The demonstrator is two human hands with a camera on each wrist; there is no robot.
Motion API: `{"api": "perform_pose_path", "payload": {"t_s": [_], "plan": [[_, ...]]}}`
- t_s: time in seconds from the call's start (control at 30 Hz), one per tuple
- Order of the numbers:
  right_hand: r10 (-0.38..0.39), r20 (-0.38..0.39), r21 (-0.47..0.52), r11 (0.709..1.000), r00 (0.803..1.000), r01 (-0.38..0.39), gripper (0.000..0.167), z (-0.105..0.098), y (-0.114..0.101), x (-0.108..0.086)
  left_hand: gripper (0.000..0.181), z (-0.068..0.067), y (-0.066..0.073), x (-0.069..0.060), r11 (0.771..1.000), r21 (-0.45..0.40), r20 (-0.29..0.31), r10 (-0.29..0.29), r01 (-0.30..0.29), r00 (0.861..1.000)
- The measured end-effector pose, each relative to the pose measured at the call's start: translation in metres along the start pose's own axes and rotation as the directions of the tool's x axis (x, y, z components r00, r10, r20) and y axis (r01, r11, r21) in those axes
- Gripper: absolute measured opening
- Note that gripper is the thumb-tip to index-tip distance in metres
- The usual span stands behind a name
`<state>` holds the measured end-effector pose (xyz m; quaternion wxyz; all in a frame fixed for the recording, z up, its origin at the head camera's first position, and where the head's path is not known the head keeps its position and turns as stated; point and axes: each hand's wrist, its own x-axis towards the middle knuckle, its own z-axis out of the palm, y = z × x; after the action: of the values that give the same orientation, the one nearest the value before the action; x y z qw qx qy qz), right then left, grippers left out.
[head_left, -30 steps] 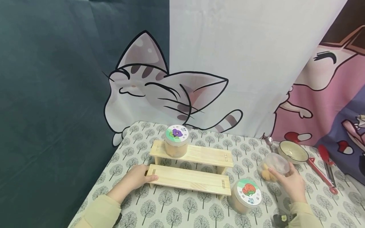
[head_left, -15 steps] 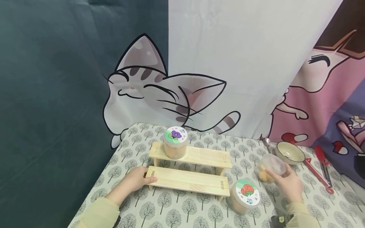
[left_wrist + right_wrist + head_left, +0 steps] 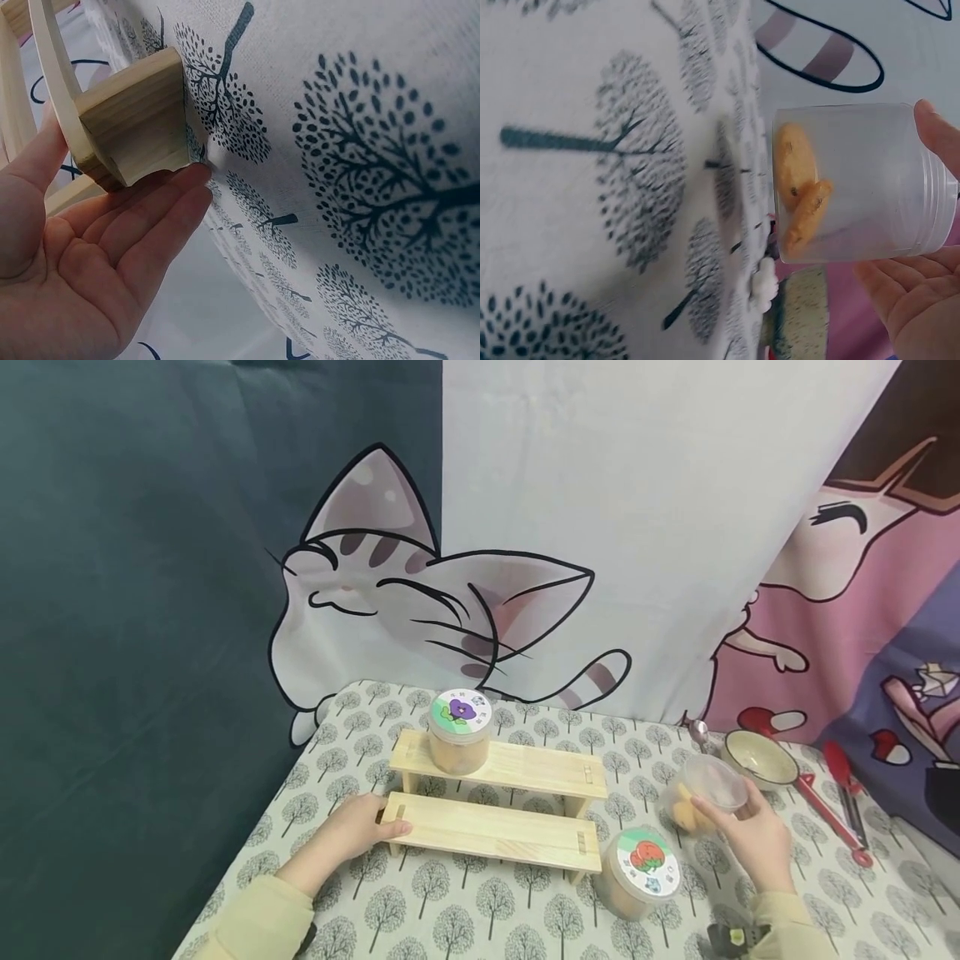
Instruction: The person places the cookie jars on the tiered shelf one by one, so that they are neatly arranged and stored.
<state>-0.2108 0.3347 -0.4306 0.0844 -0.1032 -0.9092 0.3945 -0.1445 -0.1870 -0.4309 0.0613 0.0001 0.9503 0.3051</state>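
At its left end, the lower step of a two-tier wooden rack (image 3: 495,833) is gripped by my left hand (image 3: 358,829), thumb on top. The left wrist view shows the fingers (image 3: 142,225) lying under and beside the end leg (image 3: 139,112). My right hand (image 3: 757,837) holds a clear lidless jar (image 3: 701,789) near its rim, thumb on one side and fingers on the other. In the right wrist view, yellow-orange pieces (image 3: 796,161) lie at the bottom of this jar. A lidded jar with a purple flower label (image 3: 460,731) stands on the upper step.
A jar with a strawberry label (image 3: 641,872) stands right of the rack. At the back right are a cream bowl (image 3: 761,758), a spoon (image 3: 699,733) and red-handled utensils (image 3: 832,814). A patterned cloth (image 3: 450,906) covers the table, with a printed curtain behind.
The clear jar and my right hand have shifted slightly left. My left hand keeps its grip on the rack. The whole head view has moved a little.
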Motion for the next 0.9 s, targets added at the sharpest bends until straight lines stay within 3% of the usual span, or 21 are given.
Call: {"api": "perform_pose_path", "payload": {"t_s": [0.23,0.57,0.9], "plan": [[-0.056,-0.012,0.034,0.998,0.998,0.056,0.09,-0.002,-0.018,-0.004,0.036,-0.002,0.001,-0.001,1.0,0.011,0.011,-0.008,0.008,1.0],[-0.056,0.023,0.094,0.994,0.998,0.054,0.096,-0.007,-0.046,-0.014,0.039,-0.002,0.002,0.0,1.0,0.024,0.01,0.004,-0.005,1.0],[-0.126,0.022,0.111,0.986,0.992,0.123,0.094,-0.009,-0.069,-0.025,0.036,-0.001,0.001,0.0,1.0,0.019,0.007,0.001,-0.001,1.0]]}}
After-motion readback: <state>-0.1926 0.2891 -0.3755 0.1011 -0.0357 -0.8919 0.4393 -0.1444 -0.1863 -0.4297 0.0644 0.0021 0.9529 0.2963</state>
